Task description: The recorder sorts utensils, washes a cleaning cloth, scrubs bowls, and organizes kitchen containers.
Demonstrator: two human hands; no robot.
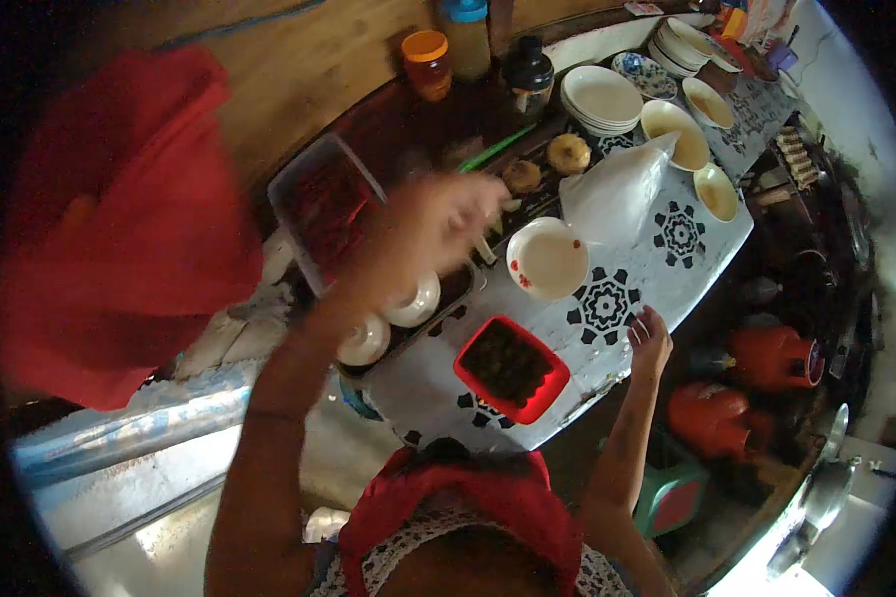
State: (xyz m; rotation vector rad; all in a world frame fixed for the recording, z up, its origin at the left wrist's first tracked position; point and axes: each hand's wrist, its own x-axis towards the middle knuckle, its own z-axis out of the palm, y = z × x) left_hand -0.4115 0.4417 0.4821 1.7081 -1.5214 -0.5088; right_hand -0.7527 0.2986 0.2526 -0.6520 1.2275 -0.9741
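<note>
My left hand is blurred, raised over the back of the table beside a dark tray. Whether its fingers hold anything cannot be told. My right hand rests at the near right edge of the table, fingers a little apart and nothing in them. Between my arms, a red plastic container holds dark green chopped food. Beyond it stands a white bowl with small red marks. A white plastic bag sits behind that bowl. White cups or small bowls lie under my left forearm.
A clear plastic bin with reddish contents stands at the left. Stacked white bowls and an orange-lidded jar stand at the back. Red cloth hangs at far left. Orange gas cylinders and a green stool are right of the table.
</note>
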